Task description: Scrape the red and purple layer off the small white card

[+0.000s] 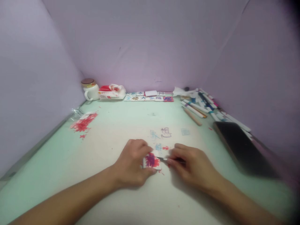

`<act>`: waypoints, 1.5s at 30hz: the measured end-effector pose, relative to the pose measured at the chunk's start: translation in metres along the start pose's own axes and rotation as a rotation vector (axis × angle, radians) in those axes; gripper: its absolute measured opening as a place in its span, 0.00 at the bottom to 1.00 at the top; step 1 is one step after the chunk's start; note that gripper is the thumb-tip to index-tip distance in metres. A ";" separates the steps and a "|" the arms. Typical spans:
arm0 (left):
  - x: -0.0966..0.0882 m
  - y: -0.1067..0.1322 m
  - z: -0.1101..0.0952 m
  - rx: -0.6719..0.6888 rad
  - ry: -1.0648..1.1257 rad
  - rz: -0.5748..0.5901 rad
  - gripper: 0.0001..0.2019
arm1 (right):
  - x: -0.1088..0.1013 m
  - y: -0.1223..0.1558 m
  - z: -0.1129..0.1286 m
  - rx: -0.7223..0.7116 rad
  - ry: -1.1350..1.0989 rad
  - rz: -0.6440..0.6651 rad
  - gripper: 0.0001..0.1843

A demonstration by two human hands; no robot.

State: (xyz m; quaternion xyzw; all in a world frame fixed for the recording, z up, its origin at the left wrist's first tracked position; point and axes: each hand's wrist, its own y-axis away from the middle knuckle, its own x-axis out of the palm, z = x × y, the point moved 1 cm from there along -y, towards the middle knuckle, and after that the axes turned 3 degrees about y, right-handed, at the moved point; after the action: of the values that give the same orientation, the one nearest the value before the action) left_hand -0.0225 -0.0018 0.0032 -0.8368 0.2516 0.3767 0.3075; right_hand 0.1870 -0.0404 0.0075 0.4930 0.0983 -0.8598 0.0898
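Observation:
My left hand [133, 164] is closed around a small white block [152, 161] with a red and purple inked face, pinning it on the pale green table [112, 125]. My right hand [191, 165] pinches a thin metal-tipped tool [164, 159], whose tip touches the block's right edge. A few red shavings [161, 171] lie beside the block. Just beyond the hands, coloured stamped characters [166, 133] mark the table.
A pile of red shavings [83, 124] lies at the left. At the back stand a white mug [90, 90], a tissue pack [111, 92] and a row of character tiles [147, 96]. Several markers [203, 106] and a dark phone [241, 148] occupy the right.

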 end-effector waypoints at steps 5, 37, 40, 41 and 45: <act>-0.001 0.000 0.000 -0.007 -0.009 0.004 0.16 | -0.005 0.000 0.001 0.028 0.003 0.064 0.12; -0.001 -0.001 -0.002 -0.029 0.018 0.011 0.14 | -0.003 -0.002 0.007 0.065 0.021 0.065 0.11; -0.001 -0.001 -0.002 -0.030 0.016 0.010 0.14 | -0.004 -0.003 0.007 0.060 0.015 0.085 0.11; -0.001 -0.001 -0.002 -0.029 0.016 0.008 0.14 | -0.004 -0.004 0.006 0.059 0.011 0.091 0.11; 0.000 0.000 -0.002 -0.020 0.008 -0.001 0.14 | -0.005 -0.007 0.003 0.062 -0.016 0.104 0.10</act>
State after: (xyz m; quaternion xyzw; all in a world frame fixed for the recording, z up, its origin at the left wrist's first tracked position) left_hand -0.0217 -0.0030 0.0043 -0.8415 0.2489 0.3756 0.2983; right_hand 0.1850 -0.0344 0.0140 0.4932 0.0449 -0.8605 0.1199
